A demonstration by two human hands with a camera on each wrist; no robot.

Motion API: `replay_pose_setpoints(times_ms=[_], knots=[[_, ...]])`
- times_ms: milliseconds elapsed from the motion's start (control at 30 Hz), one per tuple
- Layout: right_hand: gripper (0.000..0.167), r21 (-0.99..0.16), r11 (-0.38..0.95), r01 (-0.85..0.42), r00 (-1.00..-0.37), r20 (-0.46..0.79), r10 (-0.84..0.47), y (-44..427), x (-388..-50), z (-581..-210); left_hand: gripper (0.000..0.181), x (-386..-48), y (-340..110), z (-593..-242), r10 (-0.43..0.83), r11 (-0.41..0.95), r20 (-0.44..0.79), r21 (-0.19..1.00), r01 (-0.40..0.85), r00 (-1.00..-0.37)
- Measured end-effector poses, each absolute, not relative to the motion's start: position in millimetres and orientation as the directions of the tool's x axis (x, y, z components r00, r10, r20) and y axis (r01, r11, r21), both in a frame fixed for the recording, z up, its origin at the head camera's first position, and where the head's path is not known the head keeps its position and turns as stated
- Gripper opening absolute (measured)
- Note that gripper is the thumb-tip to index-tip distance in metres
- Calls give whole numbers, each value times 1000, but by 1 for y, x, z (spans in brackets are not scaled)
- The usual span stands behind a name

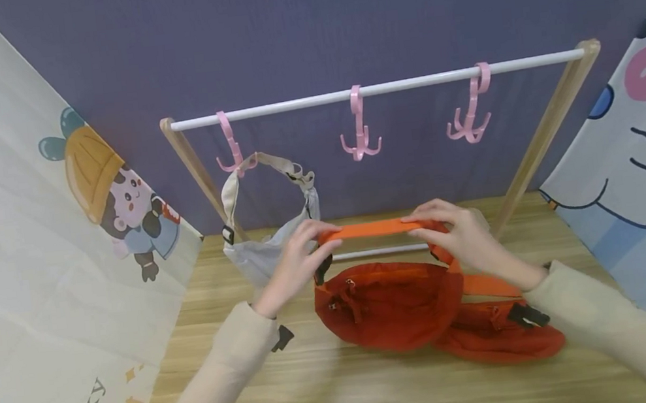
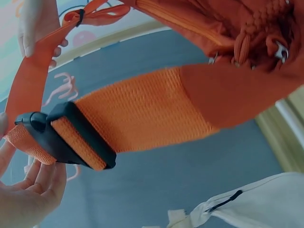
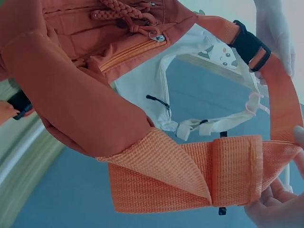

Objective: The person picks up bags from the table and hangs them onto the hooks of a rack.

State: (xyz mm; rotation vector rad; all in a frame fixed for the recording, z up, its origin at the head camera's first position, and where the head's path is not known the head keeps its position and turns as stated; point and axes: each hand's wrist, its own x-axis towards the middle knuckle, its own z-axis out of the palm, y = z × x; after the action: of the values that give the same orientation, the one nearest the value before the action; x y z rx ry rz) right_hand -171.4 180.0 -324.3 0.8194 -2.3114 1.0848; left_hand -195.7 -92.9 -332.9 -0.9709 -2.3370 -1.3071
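A red-orange waist bag [image 1: 389,303] hangs from its orange strap [image 1: 370,229], which both hands hold up in front of the rack. My left hand [image 1: 303,253] pinches the strap's left end; in the left wrist view a black buckle [image 2: 66,135] sits close to those fingers. The right hand [image 1: 461,236] pinches the strap's right end, near a folded strap section [image 3: 237,168] in the right wrist view. Behind and right of it, a second red-orange bag [image 1: 499,334] with a black buckle lies on the wooden surface, partly covered by the first.
A white rail [image 1: 312,102] on wooden posts carries three pink hooks: left [image 1: 229,142], middle [image 1: 359,125] and right [image 1: 471,107]. A pale grey bag [image 1: 269,250] hangs by its strap from the left hook. Printed cloths flank both sides.
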Motion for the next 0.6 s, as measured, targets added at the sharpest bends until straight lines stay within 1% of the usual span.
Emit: replay_pose_setpoints(times_ms=[133,233,367,500,600], knots=[[25,-568,518,-639,-759,578,-302,182,-175,-317,20,-200,-93,-324,430,382,526,630,676,-734],[25,-587,509,-629,-770,558,-308,184,-179,-311,21,-201,-92,-317,438,396,515,625,673,-737],[25,-569,524,-634,-765,558,-320,186,-184,-303,21,-205,-91,-310,431,425,520,604,674,-737],[23,-539,537,-649,-749,578,-324,186,-190,-295,21,-211,-88,-305,410,434,552,581,688,-726],[21,-546,539,-642,-754,577,-315,185,-196,-288,21,-218,-86,-299,386,432,578,575,694,-719]])
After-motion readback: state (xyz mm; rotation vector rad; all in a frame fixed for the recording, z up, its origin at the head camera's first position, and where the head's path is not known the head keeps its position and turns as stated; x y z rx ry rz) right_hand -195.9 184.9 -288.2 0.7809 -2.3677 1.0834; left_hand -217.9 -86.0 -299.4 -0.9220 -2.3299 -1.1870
